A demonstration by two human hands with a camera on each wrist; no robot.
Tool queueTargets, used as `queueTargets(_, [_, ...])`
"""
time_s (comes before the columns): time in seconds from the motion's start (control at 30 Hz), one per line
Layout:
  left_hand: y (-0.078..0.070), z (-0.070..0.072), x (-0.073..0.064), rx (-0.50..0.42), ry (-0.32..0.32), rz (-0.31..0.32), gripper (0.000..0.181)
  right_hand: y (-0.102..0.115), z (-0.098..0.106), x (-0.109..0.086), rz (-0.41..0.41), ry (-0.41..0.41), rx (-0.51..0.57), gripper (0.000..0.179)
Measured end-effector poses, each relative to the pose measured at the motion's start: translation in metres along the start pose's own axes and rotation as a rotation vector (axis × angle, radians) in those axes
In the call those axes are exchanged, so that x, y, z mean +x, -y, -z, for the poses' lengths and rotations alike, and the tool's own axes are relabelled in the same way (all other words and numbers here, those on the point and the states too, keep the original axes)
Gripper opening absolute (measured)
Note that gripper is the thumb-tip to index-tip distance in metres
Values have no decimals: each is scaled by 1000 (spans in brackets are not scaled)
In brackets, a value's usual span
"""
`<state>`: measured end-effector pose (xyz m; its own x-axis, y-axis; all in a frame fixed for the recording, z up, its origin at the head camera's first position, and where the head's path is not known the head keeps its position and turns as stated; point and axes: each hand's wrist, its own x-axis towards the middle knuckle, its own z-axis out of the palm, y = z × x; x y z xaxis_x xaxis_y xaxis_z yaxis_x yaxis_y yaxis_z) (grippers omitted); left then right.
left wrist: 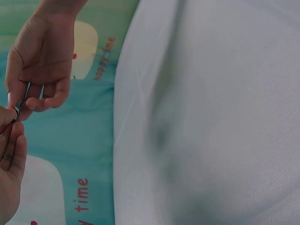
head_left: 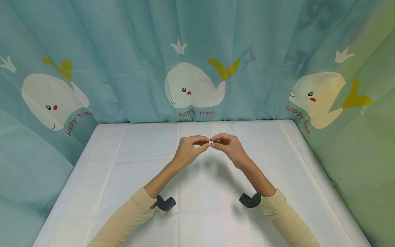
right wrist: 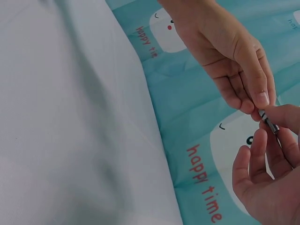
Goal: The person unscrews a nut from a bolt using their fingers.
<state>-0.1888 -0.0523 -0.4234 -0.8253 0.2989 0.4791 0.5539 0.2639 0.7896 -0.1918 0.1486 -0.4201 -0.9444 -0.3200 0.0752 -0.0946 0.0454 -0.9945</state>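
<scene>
A small shiny metal piece with a pale, bead-like end is held between the fingertips of both hands, above the far half of the table. My left hand pinches one end of it between thumb and fingers. From the other side my right hand pinches it as well, and in the head view a thin bright part shows along those fingers. Fingertips of the two hands meet around the piece and cover much of it. What kind of thing it is I cannot tell.
A white cloth covers the table under the hands. Blue-green curtains with printed whales hang behind the table and along both sides. Dark curved camera mounts stick out from both sleeve cuffs over the cloth.
</scene>
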Motion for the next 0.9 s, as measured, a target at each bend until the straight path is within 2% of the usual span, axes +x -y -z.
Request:
queueTargets(0.17, [0, 0, 0, -3, -1, -14, 9, 0, 0, 0, 14, 4, 23, 24])
queueTargets(0.3, [1, 0, 0, -7, 0, -19, 9, -1, 0, 0, 25, 11, 16, 32])
queueTargets(0.6, [0, 0, 0, -17, 8, -4, 9, 1, 0, 1, -54, -26, -24, 27])
queueTargets(0.9, [0, 1, 0, -25, 4, -9, 10, 2, -1, -1, -10, -5, -5, 22])
